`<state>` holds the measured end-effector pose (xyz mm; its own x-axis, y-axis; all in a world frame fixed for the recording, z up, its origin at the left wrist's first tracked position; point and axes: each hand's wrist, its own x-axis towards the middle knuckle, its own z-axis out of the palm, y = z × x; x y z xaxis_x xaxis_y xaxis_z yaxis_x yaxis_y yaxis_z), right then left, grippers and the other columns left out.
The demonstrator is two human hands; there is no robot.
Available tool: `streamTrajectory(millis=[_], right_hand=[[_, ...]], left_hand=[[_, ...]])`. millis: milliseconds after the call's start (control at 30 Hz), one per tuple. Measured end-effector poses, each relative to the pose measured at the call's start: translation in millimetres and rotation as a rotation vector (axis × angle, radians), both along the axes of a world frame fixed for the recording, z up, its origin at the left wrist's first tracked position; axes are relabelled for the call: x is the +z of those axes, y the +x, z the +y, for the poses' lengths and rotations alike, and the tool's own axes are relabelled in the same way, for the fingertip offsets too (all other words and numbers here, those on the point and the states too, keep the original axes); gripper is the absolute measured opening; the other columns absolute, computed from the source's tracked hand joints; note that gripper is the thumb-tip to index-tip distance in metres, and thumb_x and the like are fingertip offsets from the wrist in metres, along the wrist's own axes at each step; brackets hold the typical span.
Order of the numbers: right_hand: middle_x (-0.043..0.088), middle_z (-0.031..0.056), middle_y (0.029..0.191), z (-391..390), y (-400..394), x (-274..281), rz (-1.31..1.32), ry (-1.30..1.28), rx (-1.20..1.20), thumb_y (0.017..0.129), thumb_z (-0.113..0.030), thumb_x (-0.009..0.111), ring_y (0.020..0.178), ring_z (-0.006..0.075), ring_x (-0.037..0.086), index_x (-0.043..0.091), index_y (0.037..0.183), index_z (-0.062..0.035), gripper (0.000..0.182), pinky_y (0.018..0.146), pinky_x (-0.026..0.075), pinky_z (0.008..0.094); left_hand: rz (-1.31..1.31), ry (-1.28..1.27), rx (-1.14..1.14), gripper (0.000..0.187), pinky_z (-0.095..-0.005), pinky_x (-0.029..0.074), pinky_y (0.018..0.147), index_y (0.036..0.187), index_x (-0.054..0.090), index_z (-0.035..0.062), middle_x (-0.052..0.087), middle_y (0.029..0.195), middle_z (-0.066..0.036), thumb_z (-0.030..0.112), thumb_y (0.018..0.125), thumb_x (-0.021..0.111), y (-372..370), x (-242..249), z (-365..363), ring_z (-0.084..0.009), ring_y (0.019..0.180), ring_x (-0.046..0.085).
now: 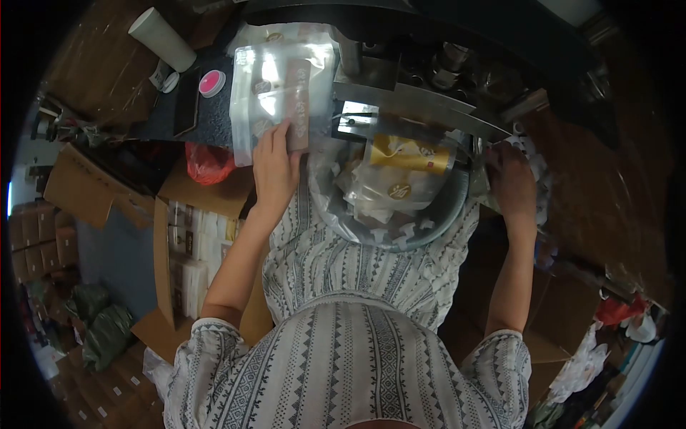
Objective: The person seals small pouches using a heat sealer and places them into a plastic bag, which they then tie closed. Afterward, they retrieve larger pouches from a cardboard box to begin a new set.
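Note:
My left hand [275, 168] lies with its fingers stretched out flat on the lower part of a stack of glossy plastic pouches [282, 86], white with a brown printed strip. My right hand [513, 179] is at the right end of a metal machine [421, 100], its fingers curled beside some clear plastic. What those fingers hold, if anything, is hidden. Between my hands a grey-blue basin [457, 211] rests on my lap. Inside it are white scraps and a clear pouch with a gold band [407, 154].
At the upper left are a white cup [163, 39], a pink-topped round tub [212, 84] and a dark phone-like slab [187, 107]. A red plastic bag [209, 164] hangs below them. An open cardboard box [163, 250] with packed pouches stands at my left.

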<state>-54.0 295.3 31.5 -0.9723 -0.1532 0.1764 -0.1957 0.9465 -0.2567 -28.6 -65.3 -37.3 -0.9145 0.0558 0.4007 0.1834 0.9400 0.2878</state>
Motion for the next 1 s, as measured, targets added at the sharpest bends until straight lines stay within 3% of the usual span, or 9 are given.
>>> streamTrajectory(millis=[167, 233, 333, 400, 500, 633, 733, 933, 1000], right_hand=[[0.062, 0.0162, 0.095, 8, -4, -5, -0.102, -0.023, -0.071, 0.076, -0.003, 0.062, 0.088, 0.032, 0.061, 0.057, 0.1, -0.0048, 0.025, 0.074, 0.048, 0.0402], [0.061, 0.0161, 0.093, 7, 0, 2, -0.125, -0.047, -0.096, 0.075, -0.003, 0.062, 0.086, 0.0316, 0.061, 0.057, 0.102, -0.0041, 0.027, 0.074, 0.048, 0.0392], [0.06, 0.0126, 0.088, 8, 10, 7, -0.078, -0.19, -0.12, 0.079, -0.004, 0.063, 0.081, 0.0247, 0.061, 0.057, 0.104, -0.0026, 0.026, 0.071, 0.048, 0.0341], [0.06, 0.0093, 0.089, 8, 13, 10, -0.139, -0.612, -0.082, 0.081, -0.008, 0.064, 0.067, 0.019, 0.057, 0.059, 0.104, -0.0033, 0.025, 0.064, 0.046, 0.0317], [0.06, 0.0074, 0.087, -9, 21, 18, -0.187, -0.74, 0.074, 0.083, -0.008, 0.062, 0.067, 0.013, 0.056, 0.058, 0.101, -0.003, 0.019, 0.062, 0.045, 0.0273], [0.055, 0.0033, 0.08, -21, 15, 9, -0.153, -0.656, 0.066, 0.089, -0.008, 0.058, 0.069, 0.0086, 0.051, 0.056, 0.098, -0.0021, 0.01, 0.064, 0.042, 0.0227], [0.055, 0.0024, 0.078, -13, 8, -5, -0.129, -0.799, 0.036, 0.088, -0.004, 0.057, 0.069, 0.0082, 0.051, 0.056, 0.097, -0.0019, 0.009, 0.062, 0.042, 0.0226], [0.06, 0.0046, 0.079, -23, 40, 15, 0.121, -0.566, -0.047, 0.089, -0.002, 0.054, 0.071, 0.0079, 0.055, 0.057, 0.099, -0.0011, 0.011, 0.063, 0.044, 0.0233], [0.062, 0.0071, 0.082, -28, 58, 17, -0.468, -0.859, -0.077, 0.088, -0.002, 0.054, 0.078, 0.0087, 0.061, 0.059, 0.1, -0.0001, 0.013, 0.065, 0.048, 0.0246]], left_hand=[[-0.041, -0.045, -0.018, 0.038, -0.0417, 0.044, 0.079, 0.112, 0.058, 0.0047, 0.057, 0.1, -0.014, 0.001, 0.075, 0.063, 6, 17, -6, -0.0345, 0.093, 0.054], [-0.119, 0.139, 0.036, 0.018, -0.041, 0.046, 0.069, 0.096, 0.063, 0.0047, 0.057, 0.087, -0.013, 0.002, 0.079, 0.062, 12, 24, -7, -0.0344, 0.082, 0.057], [-0.042, 0.185, 0.02, 0.007, -0.0405, 0.046, 0.062, 0.089, 0.063, 0.0037, 0.056, 0.08, -0.012, 0.005, 0.082, 0.062, 26, 35, 8, -0.0344, 0.074, 0.058], [-0.014, 0.206, -0.007, 0.008, -0.04, 0.046, 0.06, 0.089, 0.063, 0.0037, 0.057, 0.08, -0.012, 0.005, 0.081, 0.062, 32, 38, 20, -0.0338, 0.072, 0.059], [0.017, 0.235, -0.07, 0.009, -0.0389, 0.047, 0.058, 0.089, 0.063, 0.004, 0.057, 0.08, -0.011, 0.006, 0.08, 0.063, 34, 44, 35, -0.0324, 0.07, 0.06], [0.028, 0.238, -0.108, 0.009, -0.0373, 0.047, 0.056, 0.088, 0.063, 0.0045, 0.057, 0.078, -0.01, 0.006, 0.079, 0.065, 35, 52, 47, -0.0303, 0.067, 0.06], [0.037, 0.239, -0.111, 0.008, -0.037, 0.047, 0.056, 0.087, 0.064, 0.0048, 0.057, 0.078, -0.01, 0.006, 0.079, 0.065, 34, 50, 49, -0.0302, 0.067, 0.06], [-0.012, 0.281, -0.086, 0.008, -0.036, 0.047, 0.056, 0.088, 0.064, 0.0048, 0.058, 0.078, -0.009, 0.006, 0.08, 0.064, 32, 48, 47, -0.0302, 0.066, 0.06], [-0.014, 0.288, -0.082, 0.008, -0.0358, 0.047, 0.056, 0.088, 0.064, 0.0049, 0.058, 0.078, -0.01, 0.006, 0.08, 0.064, 31, 51, 47, -0.0302, 0.066, 0.06]])
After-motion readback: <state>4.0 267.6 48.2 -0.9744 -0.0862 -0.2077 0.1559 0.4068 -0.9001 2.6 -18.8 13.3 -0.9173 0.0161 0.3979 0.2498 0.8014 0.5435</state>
